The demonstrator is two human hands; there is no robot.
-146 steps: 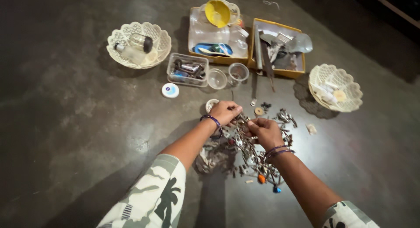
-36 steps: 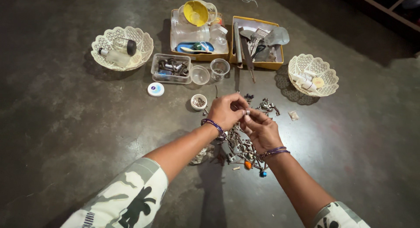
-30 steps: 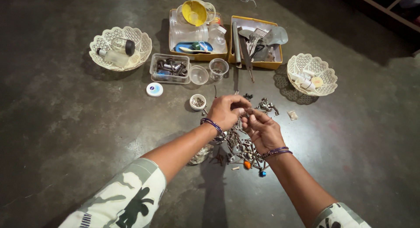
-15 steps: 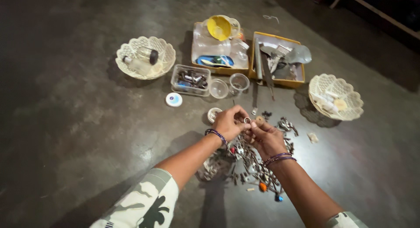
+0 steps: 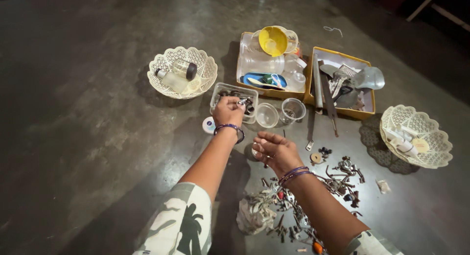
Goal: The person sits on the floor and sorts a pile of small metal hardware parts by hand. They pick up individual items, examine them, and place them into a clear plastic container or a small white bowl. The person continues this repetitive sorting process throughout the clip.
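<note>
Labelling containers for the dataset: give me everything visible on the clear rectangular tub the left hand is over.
The clear tub is a shallow rectangular box of see-through plastic with rounded corners and no lid, flat on the dark floor. It holds a jumble of small dark and silvery metal parts. The left hand hovers over its near edge, fingers pinching a small shiny piece; whether it touches the rim cannot be told. A small clear cup stands beside it.

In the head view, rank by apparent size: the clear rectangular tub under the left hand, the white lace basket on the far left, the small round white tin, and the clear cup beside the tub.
1. White lace basket
2. Clear rectangular tub
3. Clear cup
4. Small round white tin, partly hidden by the left hand, so it may rank closer to the cup.
</note>
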